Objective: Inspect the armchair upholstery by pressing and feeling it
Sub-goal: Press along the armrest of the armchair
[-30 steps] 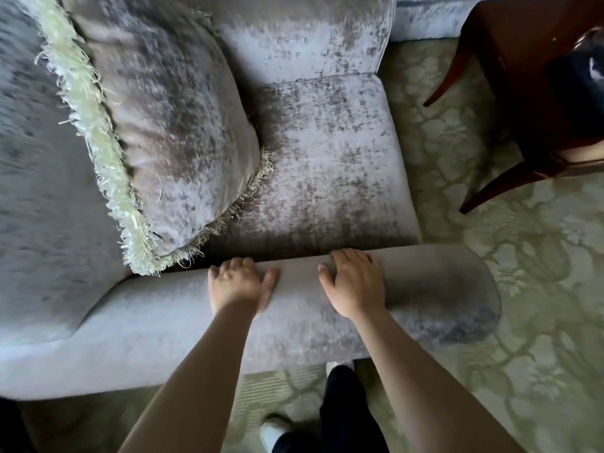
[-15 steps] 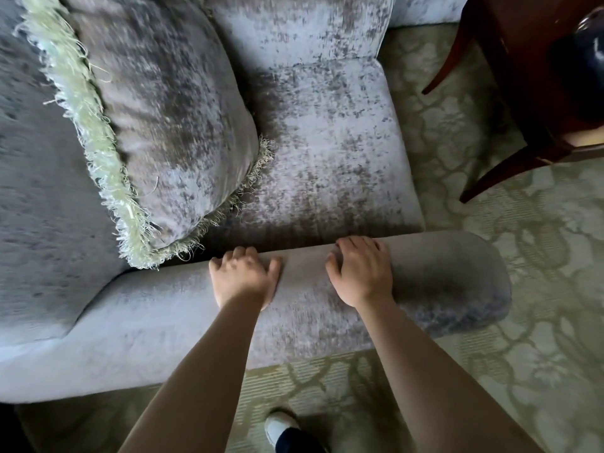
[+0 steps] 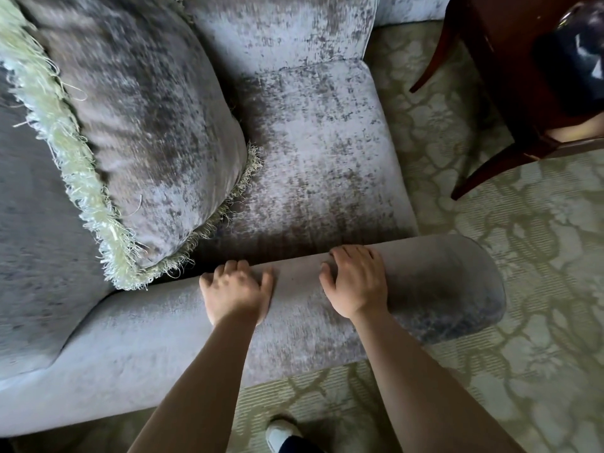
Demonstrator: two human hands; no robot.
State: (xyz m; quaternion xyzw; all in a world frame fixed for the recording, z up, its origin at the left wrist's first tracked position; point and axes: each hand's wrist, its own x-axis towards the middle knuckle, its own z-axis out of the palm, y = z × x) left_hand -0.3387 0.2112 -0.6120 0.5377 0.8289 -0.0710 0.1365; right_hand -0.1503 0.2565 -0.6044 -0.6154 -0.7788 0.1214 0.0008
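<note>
A grey mottled velvet armchair fills the view, its padded near armrest (image 3: 434, 289) running across the middle. My left hand (image 3: 237, 291) lies palm down on the top of that armrest, fingers curled over its inner edge. My right hand (image 3: 358, 281) rests palm down on the same armrest a little further right, fingers spread and bent over the top. Neither hand holds anything. Beyond the armrest lies the seat cushion (image 3: 327, 152), and a matching throw pillow (image 3: 140, 119) with a pale green fringe leans on the backrest at the left.
A dark wooden table (image 3: 510, 60) with curved legs stands at the upper right, with a dark blue object (image 3: 575, 60) on it. Green patterned carpet (image 3: 523, 289) covers the floor. My white shoe (image 3: 281, 431) shows at the bottom edge.
Both hands have slid slightly along the armrest top, the right hand's fingers spreading a little wider. The view has shifted, so the armchair sits a bit differently in frame.
</note>
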